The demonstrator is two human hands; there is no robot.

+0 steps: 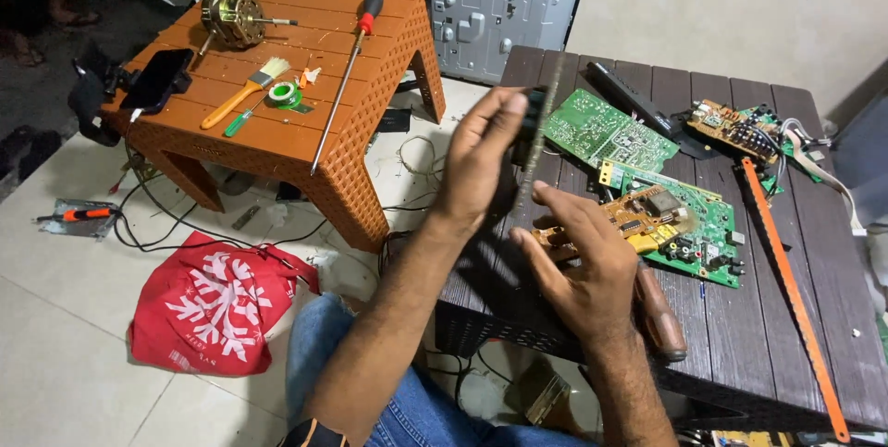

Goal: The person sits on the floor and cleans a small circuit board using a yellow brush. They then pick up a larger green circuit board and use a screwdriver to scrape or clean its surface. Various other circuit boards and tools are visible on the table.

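Left hand [481,155] is up over the near edge of the dark slatted worktop [814,317], its grip closed on a dark block [530,118] with a circuit board [541,146] seen edge-on, standing almost upright. Right hand [583,262] sits just below it, fingers half curled and the grip open, fingertips close to the board's lower edge; whether they touch it, I cannot tell. Under that hand lies a tan board [638,216] on top of a green board [694,229], and a wooden tool handle [659,310] pokes out by the wrist. Farther back, another green board [606,130] lies flat beside a black bar [638,100]. A long orange saw blade [791,294] runs down the right side. Over on the left, an orange plastic stool [277,123] carries a small motor [231,17], a paintbrush [248,91], a long screwdriver [344,72] and a green-labelled solder reel [284,93]. On the floor, a red bag [217,304] with a white snowflake print.
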